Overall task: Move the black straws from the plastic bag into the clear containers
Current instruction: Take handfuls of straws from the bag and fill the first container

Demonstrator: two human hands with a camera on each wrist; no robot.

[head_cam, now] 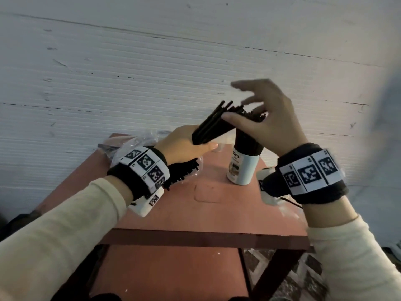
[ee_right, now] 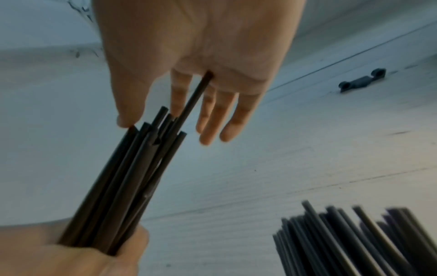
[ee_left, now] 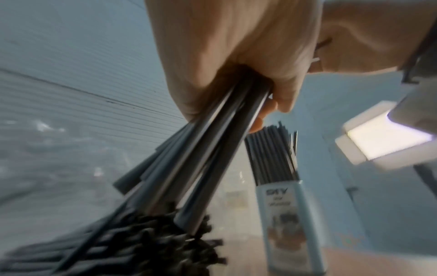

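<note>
My left hand (head_cam: 188,140) grips a tilted bundle of black straws (head_cam: 208,129) by its lower end, above the table. In the left wrist view the fingers of that hand (ee_left: 236,56) wrap the bundle (ee_left: 208,158). My right hand (head_cam: 267,114) hovers over the bundle's upper end with fingers straight and its thumb touching the straw tips (ee_right: 151,128). A clear labelled container (head_cam: 243,168), packed with upright straws (ee_right: 343,242), stands just below the right hand. The plastic bag (head_cam: 134,144) lies behind the left wrist with more straws (ee_left: 141,242) spilling from its mouth.
Everything stands on a small red-brown table (head_cam: 195,213) pushed against a white ribbed wall (head_cam: 152,72). A lower shelf (head_cam: 173,268) and patterned floor (head_cam: 293,279) show beneath. The near table edge runs just under both wrists.
</note>
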